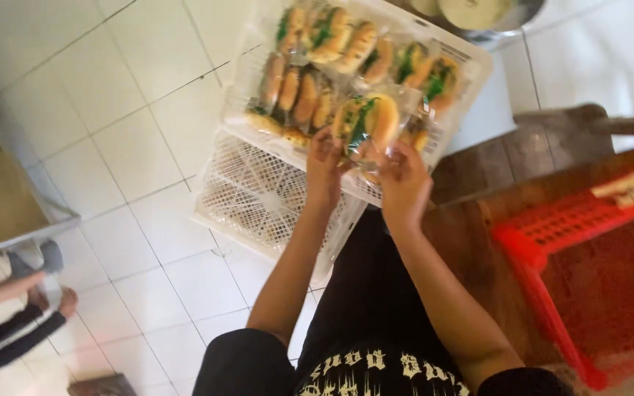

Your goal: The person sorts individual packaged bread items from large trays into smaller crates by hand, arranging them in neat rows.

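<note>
Both hands clamped on one wrapped bun: left grip at its near-left edge, right grip at its near-right edge. Bun held over near rim of white crate, just beyond the grips. Crate largely filled with wrapped buns; stacked crates below left grip; red crate right of right grip

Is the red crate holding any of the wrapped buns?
No. The red crate looks bare inside; the wrapped buns lie in the white crate.
</note>
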